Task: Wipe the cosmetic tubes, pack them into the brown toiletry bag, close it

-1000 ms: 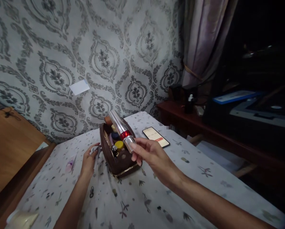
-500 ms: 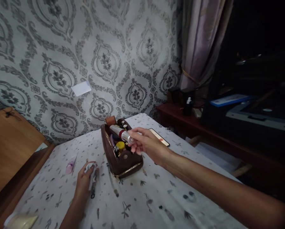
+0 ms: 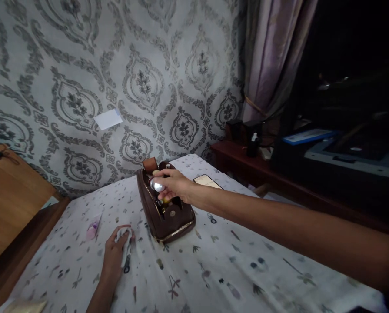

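**Right hand gripping a silver tube at the mouth of an open brown pouch**

The fingers are hiding most of the silver tube (image 3: 157, 186). Only its rounded, shiny end is showing to the left of the knuckles. Whether its far end is resting inside the brown pouch (image 3: 170, 218) cannot be told. The contents just below the grip are lying in shadow, and a yellowish cap is possibly showing among them.

The right hand (image 3: 174, 186) is reaching in from the right, forearm stretching across the table and palm facing down. Its fingers are curling fully around the tube, directly over the pouch's unzipped top.

The left hand (image 3: 115, 252) is resting on the tablecloth (image 3: 220, 269), left of the grip and nearer the person. Its fingers are closing loosely on a crumpled white cloth (image 3: 125, 244). The pouch's near wall is standing between the two hands.

A phone (image 3: 209, 181) is lying just behind the right wrist, which is covering its near corner. A small pink item (image 3: 92, 229) is lying beyond the left hand, well apart from the grip. The furniture to the right is sitting in darkness, and the things on it are hard to make out.
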`<action>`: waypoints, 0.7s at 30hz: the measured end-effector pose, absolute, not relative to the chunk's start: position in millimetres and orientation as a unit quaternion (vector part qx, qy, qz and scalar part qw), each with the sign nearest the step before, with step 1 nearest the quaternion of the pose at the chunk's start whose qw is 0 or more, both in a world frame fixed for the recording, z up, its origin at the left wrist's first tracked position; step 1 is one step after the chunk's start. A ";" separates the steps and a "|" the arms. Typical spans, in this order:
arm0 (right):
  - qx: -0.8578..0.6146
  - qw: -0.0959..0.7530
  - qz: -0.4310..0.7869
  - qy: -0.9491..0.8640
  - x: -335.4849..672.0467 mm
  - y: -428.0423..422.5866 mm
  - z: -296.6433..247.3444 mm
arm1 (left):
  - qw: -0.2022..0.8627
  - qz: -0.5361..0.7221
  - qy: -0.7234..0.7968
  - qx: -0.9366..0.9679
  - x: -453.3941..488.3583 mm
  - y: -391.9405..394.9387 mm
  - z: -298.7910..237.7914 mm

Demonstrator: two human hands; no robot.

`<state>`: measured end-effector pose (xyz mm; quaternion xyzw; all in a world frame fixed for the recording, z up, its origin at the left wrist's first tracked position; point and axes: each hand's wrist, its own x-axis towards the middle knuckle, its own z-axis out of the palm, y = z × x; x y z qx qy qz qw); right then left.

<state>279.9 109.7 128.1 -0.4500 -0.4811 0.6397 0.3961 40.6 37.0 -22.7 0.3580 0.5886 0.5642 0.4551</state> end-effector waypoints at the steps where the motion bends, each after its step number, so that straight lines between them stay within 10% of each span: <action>1: -0.457 0.392 0.639 -0.478 276.5 111.8 127.4 | 0.458 0.565 0.588 0.354 41.1 36.7 -22.5; 21: -0.523 0.331 0.577 -0.532 254.4 142.7 102.5 | 0.469 0.554 0.593 0.350 37.7 35.2 -21.2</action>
